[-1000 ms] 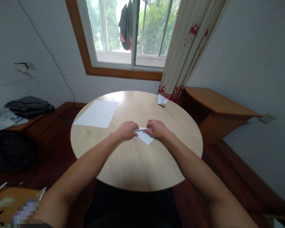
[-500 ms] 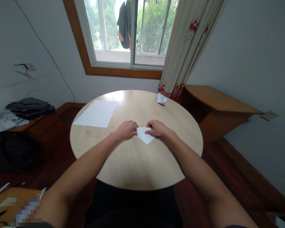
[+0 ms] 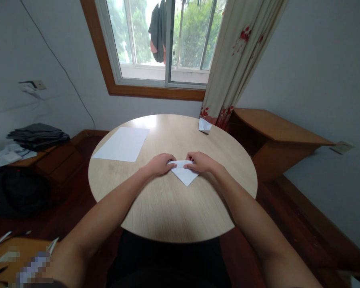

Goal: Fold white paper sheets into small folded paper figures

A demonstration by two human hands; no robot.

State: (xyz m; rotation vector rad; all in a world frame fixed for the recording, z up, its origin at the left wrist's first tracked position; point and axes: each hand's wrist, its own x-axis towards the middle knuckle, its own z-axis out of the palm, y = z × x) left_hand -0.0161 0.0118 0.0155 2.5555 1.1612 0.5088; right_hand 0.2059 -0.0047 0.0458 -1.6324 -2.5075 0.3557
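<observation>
A small folded sheet of white paper lies near the middle of the round table, with one pointed corner towards me. Along its far side runs a narrow folded band. My left hand is closed on the left end of that band, thumb on top. On the right end, my right hand pinches the paper in the same way, thumb pressed near the fold. The fingers behind the paper are partly hidden.
A flat white sheet lies at the table's left. Near the back right edge stands a folded paper piece. The round wooden table has a wooden desk to its right and a window beyond it.
The far edge of the paper now shows a folded band. My left hand has shifted its thumb onto the paper's top, and the pointed corner sits slightly closer to me.
</observation>
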